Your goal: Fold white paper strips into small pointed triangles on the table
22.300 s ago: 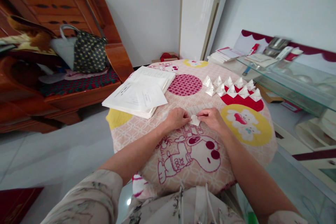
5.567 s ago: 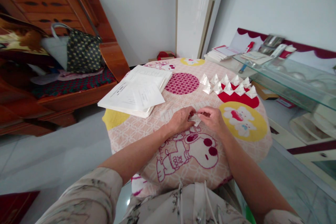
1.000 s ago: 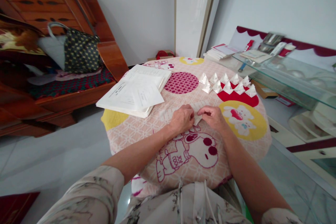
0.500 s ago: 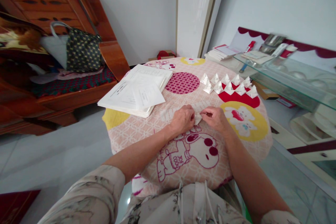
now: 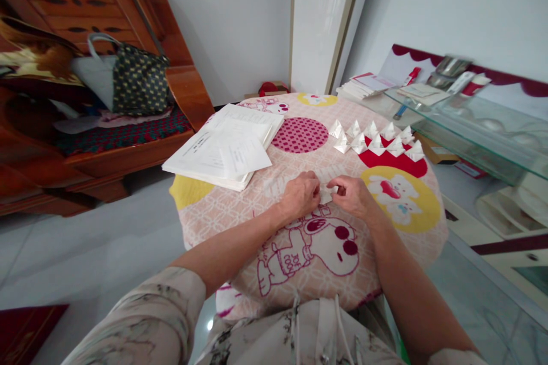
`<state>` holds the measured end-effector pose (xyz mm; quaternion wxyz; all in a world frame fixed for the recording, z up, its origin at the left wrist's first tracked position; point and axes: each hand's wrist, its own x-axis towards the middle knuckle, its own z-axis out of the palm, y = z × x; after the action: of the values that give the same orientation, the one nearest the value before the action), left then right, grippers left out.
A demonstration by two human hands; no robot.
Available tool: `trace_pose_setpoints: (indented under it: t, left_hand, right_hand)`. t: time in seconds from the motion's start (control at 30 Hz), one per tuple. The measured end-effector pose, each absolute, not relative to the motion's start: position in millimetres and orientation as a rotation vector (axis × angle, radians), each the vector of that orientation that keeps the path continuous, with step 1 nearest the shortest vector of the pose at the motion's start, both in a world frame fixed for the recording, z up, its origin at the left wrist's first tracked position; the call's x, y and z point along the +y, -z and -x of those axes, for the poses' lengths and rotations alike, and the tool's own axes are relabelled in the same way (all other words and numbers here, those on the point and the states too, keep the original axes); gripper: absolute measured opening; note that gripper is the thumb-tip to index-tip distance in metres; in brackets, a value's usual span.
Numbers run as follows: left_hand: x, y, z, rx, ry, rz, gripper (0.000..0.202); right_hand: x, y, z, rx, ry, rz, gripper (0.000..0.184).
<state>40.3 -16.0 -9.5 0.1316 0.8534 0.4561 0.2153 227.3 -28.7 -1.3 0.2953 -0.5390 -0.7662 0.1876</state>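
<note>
Between my hands, on the patterned tablecloth (image 5: 240, 217), lies a small piece of folded white paper (image 5: 326, 194), partly covered by my fingers. My left hand (image 5: 301, 193) is closed, its curled fingers pressing on the paper's left side. At the paper's right side my right hand (image 5: 351, 194) holds it in a pinch between thumb and forefinger. Several folded paper boats (image 5: 375, 144) stand in two rows beyond my right hand. To the left rests a stack of printed white paper (image 5: 214, 151), with smaller sheets lying on top.
A glass shelf (image 5: 479, 125) with metal bowls and a paper cup stands right of the table. On the left is a wooden bench (image 5: 180, 88) with a dotted bag (image 5: 139, 80). A tall white air conditioner (image 5: 321, 28) stands behind.
My right hand has shifted slightly at the paper's right side, its fingers more bent. My left hand stays almost in place. The whole view has moved a little.
</note>
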Motion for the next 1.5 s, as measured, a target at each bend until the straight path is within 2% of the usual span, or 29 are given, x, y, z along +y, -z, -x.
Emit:
trace_pose_setpoints:
  t: [0.3, 0.6, 0.9, 1.03, 1.13, 1.27, 1.5]
  left_hand:
    - [-14.7, 10.2, -39.5, 1.321, -0.630, -2.477, 0.011]
    - [-15.0, 9.6, -39.3, 1.332, -0.621, -2.467, 0.012]
    - [-16.3, 7.2, -39.6, 1.325, -0.610, -2.452, 0.011]
    - [-16.5, 4.9, -37.4, 1.274, -0.656, -2.407, 0.008]
    - [-13.7, 1.5, -31.1, 1.162, -0.807, -2.261, 0.020]
    - [-4.6, -1.0, -19.2, 1.133, -1.051, -2.019, 0.036]
    - [7.6, 7.3, -10.0, 1.178, -1.112, -1.835, 0.044]
  right_hand:
    - [-26.8, 5.3, -231.6, -2.079, -0.445, 1.350, 0.008]
    - [-29.6, -0.8, -232.6, -2.185, -0.337, 1.365, 0.028]
    - [-29.5, 3.9, -227.0, -2.200, -0.240, 1.401, 0.026]
    - [-31.7, 0.8, -227.9, -2.180, -0.339, 1.376, 0.032]
    - [-34.7, -3.9, -229.4, -2.096, -0.479, 1.343, 0.040]
    - [-36.4, -8.8, -230.9, -1.895, -0.574, 1.313, 0.041]
    - [-29.3, -0.7, -239.7, -1.644, -0.708, 1.336, 0.019]
